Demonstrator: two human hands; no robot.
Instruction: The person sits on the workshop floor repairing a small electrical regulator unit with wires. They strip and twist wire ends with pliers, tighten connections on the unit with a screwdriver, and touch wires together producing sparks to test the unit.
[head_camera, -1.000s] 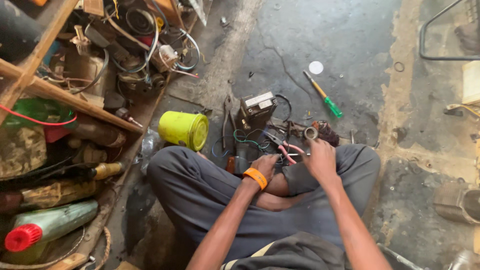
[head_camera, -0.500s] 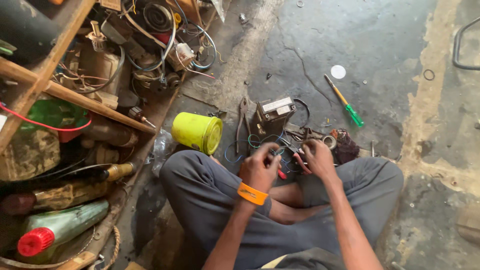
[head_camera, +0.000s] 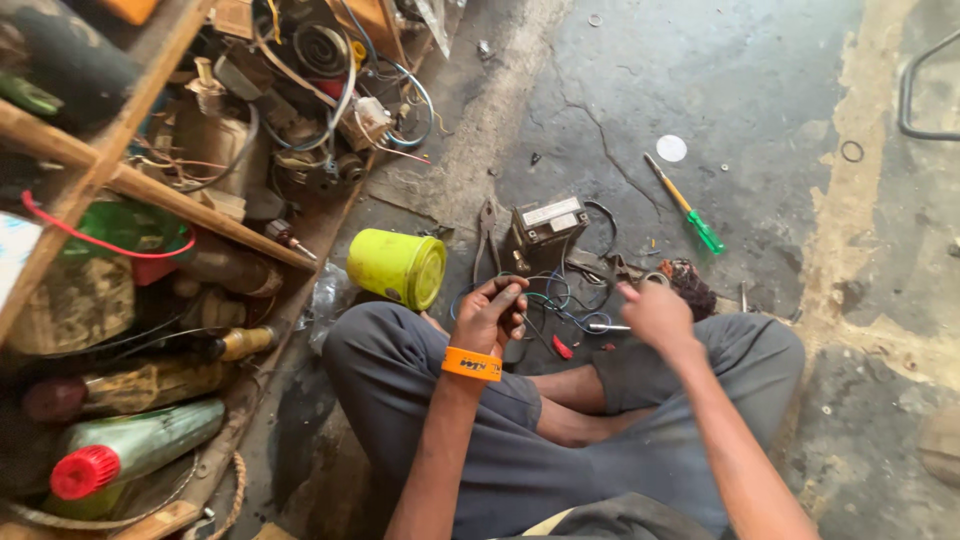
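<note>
I sit cross-legged on a concrete floor. My left hand (head_camera: 492, 312), with an orange wristband, is closed around a bundle of thin wires (head_camera: 560, 300) over my lap. My right hand (head_camera: 655, 312) is just to the right, fingers pinched near a wire end; what it grips is too small to tell. A small dark transformer box (head_camera: 548, 225) with a pale label stands on the floor just beyond my hands. Pliers (head_camera: 487, 232) lie beside it on the left.
A yellow plastic tub (head_camera: 398, 267) lies on its side left of my knee. A green-handled screwdriver (head_camera: 688, 206) and a white disc (head_camera: 671, 148) lie further out. Wooden shelves (head_camera: 150, 190) at left hold bottles, cables and scrap parts.
The camera view has shifted right and closer. My hands have moved apart slightly, the left still holding the wires and the right drawn a little to the right.
</note>
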